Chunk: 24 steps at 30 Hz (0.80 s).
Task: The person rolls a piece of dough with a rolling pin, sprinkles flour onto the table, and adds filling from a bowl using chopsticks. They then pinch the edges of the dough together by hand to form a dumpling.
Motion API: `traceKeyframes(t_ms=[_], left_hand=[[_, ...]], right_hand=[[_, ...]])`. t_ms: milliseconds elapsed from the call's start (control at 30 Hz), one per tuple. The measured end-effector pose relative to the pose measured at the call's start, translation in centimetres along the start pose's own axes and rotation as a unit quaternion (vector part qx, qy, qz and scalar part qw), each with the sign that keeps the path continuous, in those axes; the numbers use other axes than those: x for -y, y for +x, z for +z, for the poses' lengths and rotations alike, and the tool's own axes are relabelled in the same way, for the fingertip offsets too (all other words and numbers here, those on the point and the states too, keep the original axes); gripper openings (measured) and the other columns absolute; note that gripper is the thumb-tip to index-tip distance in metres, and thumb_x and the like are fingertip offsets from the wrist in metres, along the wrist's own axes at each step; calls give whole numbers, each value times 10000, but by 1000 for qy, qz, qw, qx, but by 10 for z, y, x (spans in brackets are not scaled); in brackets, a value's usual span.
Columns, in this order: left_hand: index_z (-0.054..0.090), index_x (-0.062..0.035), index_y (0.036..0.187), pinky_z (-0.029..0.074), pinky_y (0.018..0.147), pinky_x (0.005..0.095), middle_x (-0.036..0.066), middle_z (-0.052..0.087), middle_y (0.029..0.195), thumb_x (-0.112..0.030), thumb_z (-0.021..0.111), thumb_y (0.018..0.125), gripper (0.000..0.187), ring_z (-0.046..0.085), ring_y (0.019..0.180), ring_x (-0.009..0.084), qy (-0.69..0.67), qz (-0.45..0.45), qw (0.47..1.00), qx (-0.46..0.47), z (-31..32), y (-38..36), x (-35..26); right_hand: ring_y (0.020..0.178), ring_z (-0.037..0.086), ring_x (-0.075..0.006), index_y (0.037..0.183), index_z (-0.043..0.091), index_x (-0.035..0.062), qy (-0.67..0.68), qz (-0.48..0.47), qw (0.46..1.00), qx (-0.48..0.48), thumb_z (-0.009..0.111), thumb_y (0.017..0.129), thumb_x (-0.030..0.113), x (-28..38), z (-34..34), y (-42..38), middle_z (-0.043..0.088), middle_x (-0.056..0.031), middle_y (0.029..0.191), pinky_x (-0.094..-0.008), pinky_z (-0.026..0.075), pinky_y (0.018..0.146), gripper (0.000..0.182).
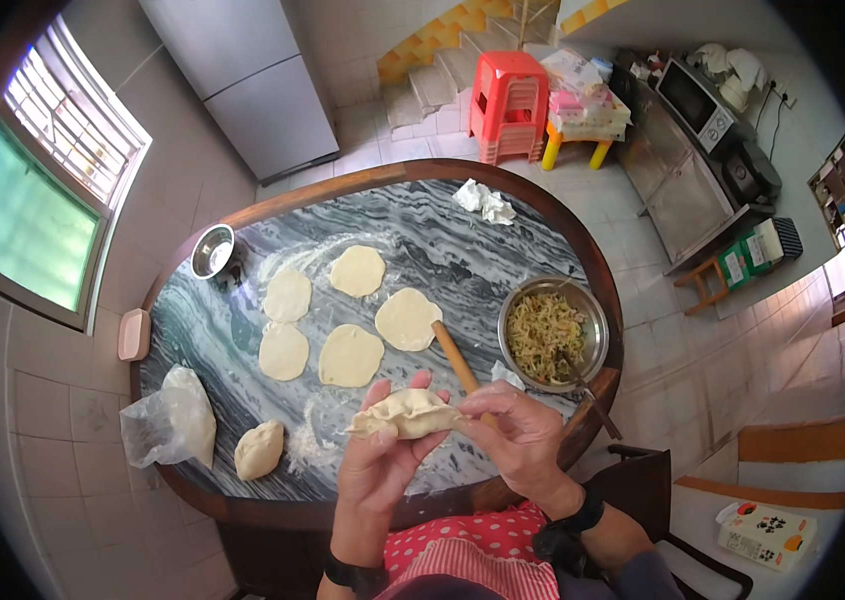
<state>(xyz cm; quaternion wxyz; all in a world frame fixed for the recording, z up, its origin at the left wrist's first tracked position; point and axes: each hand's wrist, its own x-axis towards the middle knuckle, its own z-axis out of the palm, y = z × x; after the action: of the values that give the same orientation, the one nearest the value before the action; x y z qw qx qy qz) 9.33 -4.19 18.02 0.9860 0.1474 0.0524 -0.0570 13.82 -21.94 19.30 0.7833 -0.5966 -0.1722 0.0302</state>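
A large pleated dumpling [406, 413] is held above the table's near edge. My left hand [383, 450] cradles it from below, with the thumb on its near side. The fingers of my right hand [515, 432] pinch its right end. Beyond my hands, a wooden rolling pin [456, 358] touches a round dough wrapper [409, 319]. Several more flat wrappers [351, 356] lie to its left on the marble. To the right stands a metal bowl [601, 342] of shredded filling [543, 330] with a utensil handle sticking out.
On the marble table [433, 230] are a dough lump [260, 450], a plastic bag [171, 420], a small metal bowl [213, 251] and crumpled tissue [484, 201]. A pink dish [135, 334] sits by the left edge. A dark chair [643, 490] stands at the near right.
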Motion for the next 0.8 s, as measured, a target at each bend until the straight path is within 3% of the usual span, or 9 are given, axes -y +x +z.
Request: traceKeyframes(t_ms=[100,167,200,267,367,500,567,667,800], left_hand=[[576,-176,1338,463,1054,578,213,409,1491,-7,691,852,527,421,1352,462,-2,-1,1000,8,0,-3,3],[577,-169,1333,464,1048,587,213,421,1483,3,694,845,531,431,1344,462,3,-1,1000,17,-1,-6,4],[577,-162,1329,464,1042,597,213,432,1474,12,698,837,535,441,1336,461,8,-2,1000,28,-3,-7,5],[579,-167,1332,467,1035,602,212,440,1468,20,701,818,560,453,1323,462,30,-16,999,32,-6,-12,3],[582,-170,1334,469,1029,607,210,454,1458,23,702,804,577,475,1302,460,46,-33,998,33,-11,-16,7],[560,-143,1340,450,1043,613,222,445,1463,10,678,841,535,467,1312,466,-4,-18,1000,25,-15,-18,14],[561,-145,1343,448,1044,615,223,442,1466,3,675,845,532,463,1316,464,-5,-17,1000,16,-13,-19,15],[564,-151,1347,447,1044,619,218,434,1472,-10,672,850,527,451,1327,460,-18,-18,1000,16,-15,-18,16],[577,-154,1337,448,1041,625,199,437,1471,-3,680,836,533,433,1342,455,-48,-15,999,8,-15,-18,18]], right_hand=[[902,668,-211,1023,675,0,-75,-35,996,38,743,812,-41,8,-9,6,675,-118,980,-291,526,767,225],[841,669,-263,969,664,22,-211,-108,966,108,749,777,-47,26,-15,15,661,-129,928,-320,531,715,222],[841,669,-263,969,664,22,-210,-107,966,109,749,777,-47,30,-18,19,661,-129,928,-320,531,715,222],[818,657,-300,940,651,25,-278,-211,917,192,753,752,-40,35,-24,24,645,-137,895,-352,530,703,224],[812,651,-314,962,652,15,-270,-228,905,237,757,743,-36,38,-31,28,647,-135,893,-374,533,695,248],[798,659,-273,996,661,10,-227,-155,934,227,763,760,-20,36,-31,19,655,-126,910,-348,534,691,258],[785,665,-220,1025,670,7,-175,-37,964,194,768,783,-2,40,-27,15,665,-119,923,-313,532,695,262],[786,667,-184,1031,674,4,-158,-14,972,175,767,799,3,36,-26,12,672,-117,927,-291,529,699,250],[795,672,-199,1022,674,1,-166,-30,969,181,763,792,-12,39,-28,11,673,-122,920,-296,531,700,248]])
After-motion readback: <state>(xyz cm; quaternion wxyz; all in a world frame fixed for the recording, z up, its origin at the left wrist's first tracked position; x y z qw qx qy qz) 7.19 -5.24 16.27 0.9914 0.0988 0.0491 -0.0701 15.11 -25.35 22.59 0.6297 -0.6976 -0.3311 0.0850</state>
